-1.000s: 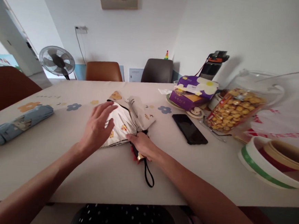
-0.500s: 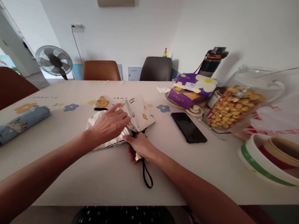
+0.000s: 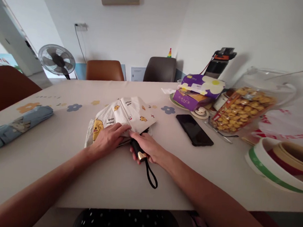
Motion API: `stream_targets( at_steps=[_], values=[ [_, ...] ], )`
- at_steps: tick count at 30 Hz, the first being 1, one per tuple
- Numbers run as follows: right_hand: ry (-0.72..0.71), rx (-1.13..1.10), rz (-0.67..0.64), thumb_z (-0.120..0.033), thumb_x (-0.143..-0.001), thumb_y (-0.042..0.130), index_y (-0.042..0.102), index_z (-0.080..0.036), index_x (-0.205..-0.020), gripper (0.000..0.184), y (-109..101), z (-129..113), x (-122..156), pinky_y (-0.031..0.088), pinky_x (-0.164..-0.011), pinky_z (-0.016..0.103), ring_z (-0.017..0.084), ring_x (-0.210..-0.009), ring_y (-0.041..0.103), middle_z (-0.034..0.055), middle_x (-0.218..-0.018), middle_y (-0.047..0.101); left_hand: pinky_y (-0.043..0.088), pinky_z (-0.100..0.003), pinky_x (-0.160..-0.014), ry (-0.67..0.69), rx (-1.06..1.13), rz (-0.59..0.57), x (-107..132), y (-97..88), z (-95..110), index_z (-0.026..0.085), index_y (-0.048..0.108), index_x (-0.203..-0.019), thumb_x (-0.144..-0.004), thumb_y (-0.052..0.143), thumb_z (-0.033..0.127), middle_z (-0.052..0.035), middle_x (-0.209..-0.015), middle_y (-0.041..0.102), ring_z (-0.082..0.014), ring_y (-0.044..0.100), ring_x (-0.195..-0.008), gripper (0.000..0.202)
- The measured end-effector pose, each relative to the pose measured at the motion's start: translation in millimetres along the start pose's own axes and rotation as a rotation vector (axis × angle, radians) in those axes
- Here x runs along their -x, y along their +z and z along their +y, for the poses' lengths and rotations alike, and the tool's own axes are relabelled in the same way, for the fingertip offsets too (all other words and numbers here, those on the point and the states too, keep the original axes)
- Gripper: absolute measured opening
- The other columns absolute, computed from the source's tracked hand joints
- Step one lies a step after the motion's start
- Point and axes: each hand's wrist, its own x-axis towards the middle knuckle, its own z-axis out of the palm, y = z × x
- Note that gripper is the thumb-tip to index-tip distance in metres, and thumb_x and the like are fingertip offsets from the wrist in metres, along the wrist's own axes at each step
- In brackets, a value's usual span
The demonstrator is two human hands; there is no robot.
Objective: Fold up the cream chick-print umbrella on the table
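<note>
A folded white umbrella (image 3: 125,116) printed with small yellow ducks lies in the middle of the table (image 3: 59,155). My left hand (image 3: 109,140) presses down on its near fabric folds, fingers curled over them. My right hand (image 3: 147,146) grips the umbrella's black handle (image 3: 138,151), which has a gold ring. A black wrist strap (image 3: 150,174) trails from the handle toward me.
A rolled blue umbrella (image 3: 14,127) lies at the left. A black phone (image 3: 194,130) sits right of the white umbrella. Further right are a purple box (image 3: 195,92), a bag of snacks (image 3: 243,108), a black bottle (image 3: 220,61) and stacked bowls (image 3: 281,162). Chairs and a fan (image 3: 56,60) stand behind.
My left hand came back from the far fabric to the near end, folding the canopy over so the duck print now faces up. My right hand kept hold of the handle.
</note>
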Motion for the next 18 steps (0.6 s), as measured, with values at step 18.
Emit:
stream_targets(
  at_steps=[18],
  values=[
    [-0.085, -0.065, 0.025, -0.026, -0.08, 0.055, 0.051, -0.013, -0.062, 0.023, -0.2, 0.2, 3.9, 0.044, -0.032, 0.021, 0.01, -0.037, 0.051, 0.0005, -0.048, 0.052, 0.041, -0.042, -0.092, -0.237, -0.044, 0.156, -0.2, -5.4, -11.0, 0.016, 0.039, -0.125, -0.064, 0.058, 0.013, -0.0106, -0.107, 0.059, -0.0267, 0.054, -0.103, 0.064]
  ],
)
